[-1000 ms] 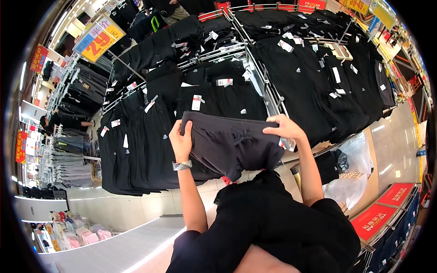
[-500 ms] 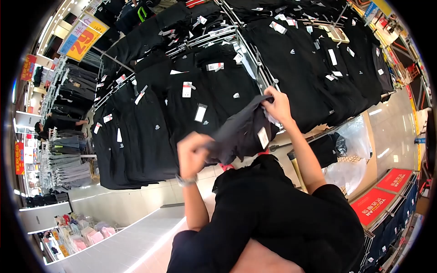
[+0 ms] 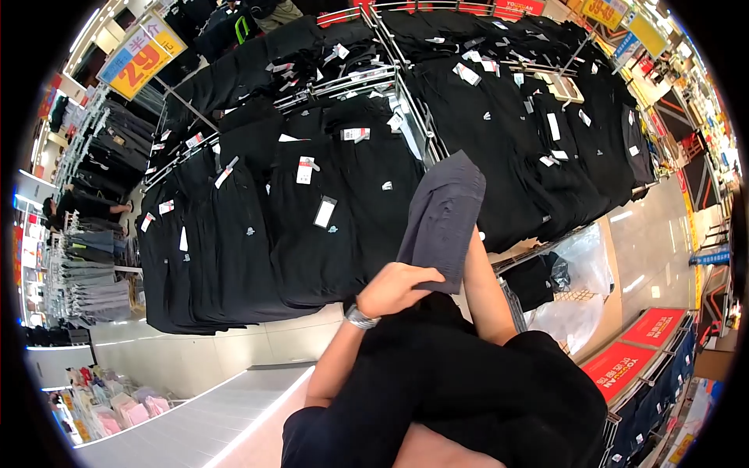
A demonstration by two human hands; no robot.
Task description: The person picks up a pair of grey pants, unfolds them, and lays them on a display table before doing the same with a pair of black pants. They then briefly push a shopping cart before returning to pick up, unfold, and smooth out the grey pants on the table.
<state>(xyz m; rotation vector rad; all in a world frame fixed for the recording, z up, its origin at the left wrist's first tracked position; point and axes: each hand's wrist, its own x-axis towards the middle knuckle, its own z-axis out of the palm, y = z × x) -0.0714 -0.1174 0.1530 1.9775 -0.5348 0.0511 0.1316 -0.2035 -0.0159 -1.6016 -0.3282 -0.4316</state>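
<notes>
A folded dark grey garment (image 3: 445, 210) is held up in front of me, its narrow lower end towards my body. My left hand (image 3: 395, 288) grips the lower left corner, thumb on the near face, with a silver band on that wrist. My right forearm (image 3: 488, 292) runs up behind the garment, which hides the right hand and its fingers. Just beyond hang black trousers (image 3: 304, 234) with small light logos and white tags (image 3: 326, 211), laid over a metal rack.
More black garments (image 3: 499, 140) cover the rack's right side, with metal rails (image 3: 417, 117) between. Clear plastic wrapping (image 3: 581, 308) lies low on the right near red signs (image 3: 616, 370). A grey-white counter (image 3: 226, 413) stands at lower left. A person (image 3: 86, 209) is far left.
The garment went from stretched sideways between both hands to folded and upright. My left hand moved right to its lower corner; my right hand went behind it. The view shifted slightly.
</notes>
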